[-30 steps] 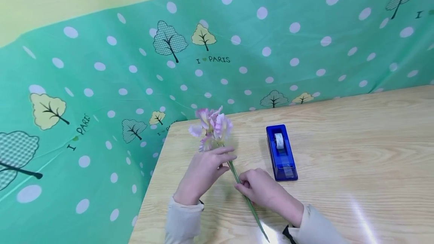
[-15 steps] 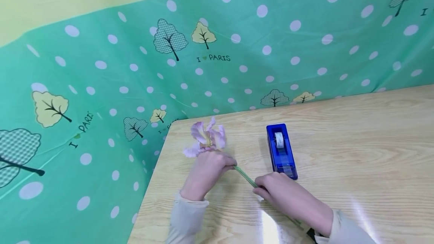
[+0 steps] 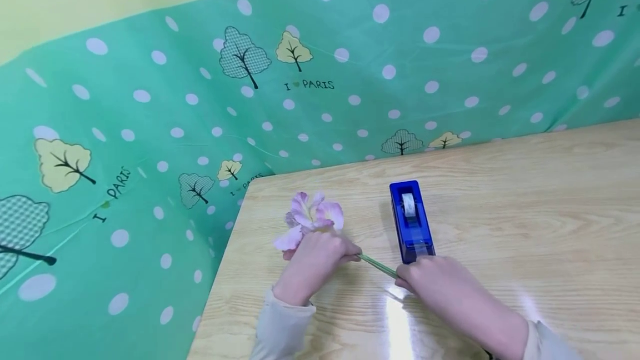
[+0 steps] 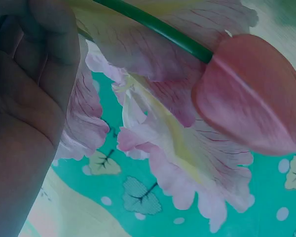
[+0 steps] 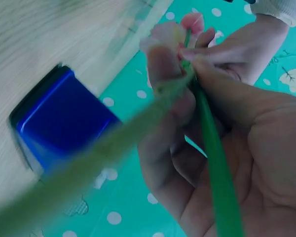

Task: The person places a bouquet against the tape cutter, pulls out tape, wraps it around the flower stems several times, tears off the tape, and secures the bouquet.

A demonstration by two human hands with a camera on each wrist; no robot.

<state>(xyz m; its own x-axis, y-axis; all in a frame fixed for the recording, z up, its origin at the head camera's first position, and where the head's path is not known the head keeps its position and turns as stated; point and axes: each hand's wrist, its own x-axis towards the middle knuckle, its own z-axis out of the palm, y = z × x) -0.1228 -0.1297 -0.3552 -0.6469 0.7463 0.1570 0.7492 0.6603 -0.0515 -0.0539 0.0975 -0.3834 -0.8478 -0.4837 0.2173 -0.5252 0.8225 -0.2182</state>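
My left hand (image 3: pixel 322 263) grips green stems (image 3: pixel 378 265) just below a frilly pale pink-purple artificial flower (image 3: pixel 312 215). In the left wrist view, a smooth pink tulip bud (image 4: pixel 251 94) on its own green stem (image 4: pixel 158 27) lies beside the frilled petals (image 4: pixel 187 173). Further down, my right hand (image 3: pixel 450 290) pinches the stems between thumb and fingers. From the right wrist, a thick green stem (image 5: pixel 214 163) and a blurred yellowish-green stem (image 5: pixel 93 153) run out from that pinch. The stems' lower ends are hidden by the right hand in the head view.
A blue tape dispenser (image 3: pixel 412 224) with a roll of clear tape stands just beyond my right hand. The wooden table (image 3: pixel 540 204) stretches to the right. Green dotted cloth (image 3: pixel 175 115) hangs behind it and along its left side.
My right hand has slid right and toward the camera along the stems, which now lie flatter. The left fingers have closed on the stems, and the flower head has dropped lower.
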